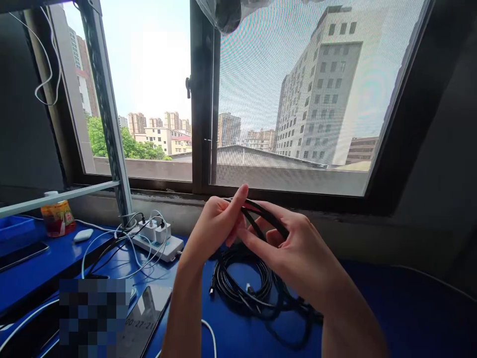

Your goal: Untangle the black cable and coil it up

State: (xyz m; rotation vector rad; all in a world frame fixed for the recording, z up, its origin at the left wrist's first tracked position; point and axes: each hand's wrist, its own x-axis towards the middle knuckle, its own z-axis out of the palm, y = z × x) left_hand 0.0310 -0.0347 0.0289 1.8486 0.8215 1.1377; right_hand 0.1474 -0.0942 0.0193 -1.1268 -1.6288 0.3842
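Both hands hold a looped black cable (269,215) up above the blue table, in front of the window. My left hand (222,219) is closed on the cable's left end of the loop, thumb pointing up. Fingers of my right hand (288,243) wrap round the strands on the right side, with the thumb reaching toward the left hand. Below them a coil of black cable (219,283) lies on the table, its plug (212,290) showing at the left. Part of that coil is hidden behind my right hand and forearm.
On the left, a white power strip (173,248) carries chargers and tangled cords. A phone (151,318) showing digits lies in front of it. Further left are a jar with a yellow label (57,219), a blue tray (15,227) and a metal rack post (108,109).
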